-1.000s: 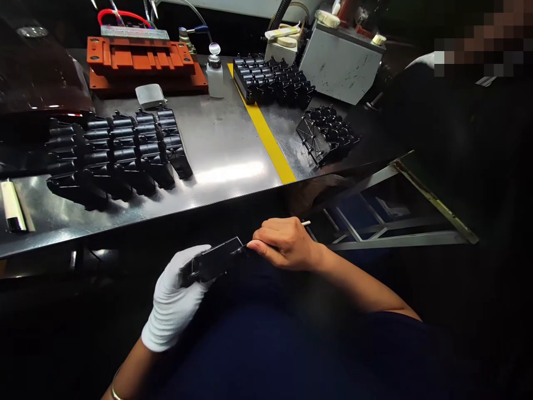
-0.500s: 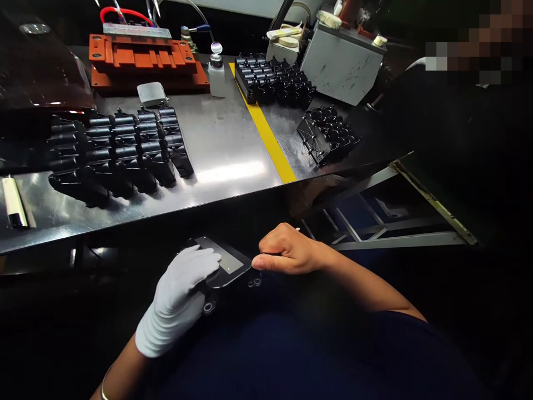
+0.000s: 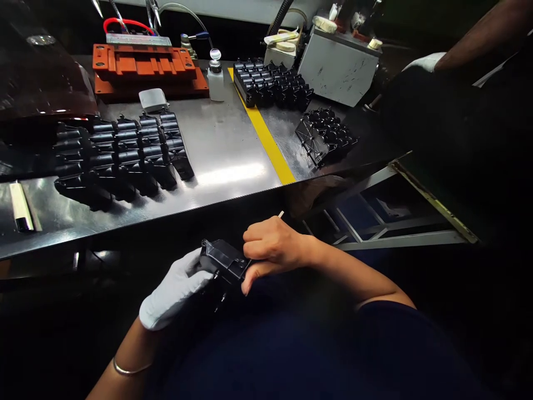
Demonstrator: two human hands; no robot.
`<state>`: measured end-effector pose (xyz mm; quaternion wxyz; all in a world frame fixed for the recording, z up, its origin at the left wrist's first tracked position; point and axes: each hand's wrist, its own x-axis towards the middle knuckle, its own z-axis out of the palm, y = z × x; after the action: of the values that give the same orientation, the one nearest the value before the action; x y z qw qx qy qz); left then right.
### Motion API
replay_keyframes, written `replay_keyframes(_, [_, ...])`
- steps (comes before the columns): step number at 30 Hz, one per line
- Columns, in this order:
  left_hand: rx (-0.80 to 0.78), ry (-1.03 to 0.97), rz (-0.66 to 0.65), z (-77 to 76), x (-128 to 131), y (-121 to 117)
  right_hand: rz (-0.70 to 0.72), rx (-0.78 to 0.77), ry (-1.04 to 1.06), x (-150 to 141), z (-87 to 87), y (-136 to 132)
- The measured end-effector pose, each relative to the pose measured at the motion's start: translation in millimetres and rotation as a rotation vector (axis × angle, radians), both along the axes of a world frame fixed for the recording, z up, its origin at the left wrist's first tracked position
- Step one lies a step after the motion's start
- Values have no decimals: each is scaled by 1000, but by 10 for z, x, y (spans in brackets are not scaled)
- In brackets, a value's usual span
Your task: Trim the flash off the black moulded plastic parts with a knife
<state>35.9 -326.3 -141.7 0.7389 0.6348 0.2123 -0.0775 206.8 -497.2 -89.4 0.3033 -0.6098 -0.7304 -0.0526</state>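
Observation:
My left hand (image 3: 177, 291), in a white glove, is closed round a black plastic housing (image 3: 225, 260) held over my lap, below the bench edge. The housing is tilted, with small lugs at its corners. My bare right hand (image 3: 270, 247) is at the housing's right end, fingers curled and thumb pointing down along that edge. A thin tool with a pale end (image 3: 281, 214) sticks out behind its knuckles. The tool's other end is hidden by the fingers, so I cannot tell its kind.
On the metal bench (image 3: 225, 139) stand rows of black housings (image 3: 125, 147), more black housings (image 3: 270, 83) and a smaller group (image 3: 327, 136). Behind are an orange fixture (image 3: 145, 69), a pump bottle (image 3: 215, 80) and a grey box (image 3: 339, 66). A co-worker's arm (image 3: 478, 39) shows at right.
The housing has been turned over: its clear-windowed face no longer shows, and a ribbed black side does. My right hand has shifted slightly left, its thumb now pointing down.

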Motion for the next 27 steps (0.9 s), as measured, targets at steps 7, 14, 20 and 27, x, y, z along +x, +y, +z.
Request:
replay_keyframes(7, [0,-20,20,15,53,-49,-91,67,-2,-3,-69,40])
replay_keyframes(14, [58,-50,35,12,109,-84,-121,87,27,-28,-91,59])
replay_keyframes(20, [-8,-75,79,5,78,-92,-92,-127,188,-24,-119,14])
replay_keyframes(27, [-51,-33,74,88,56,-44,-18,-233,701,16,-96,-42])
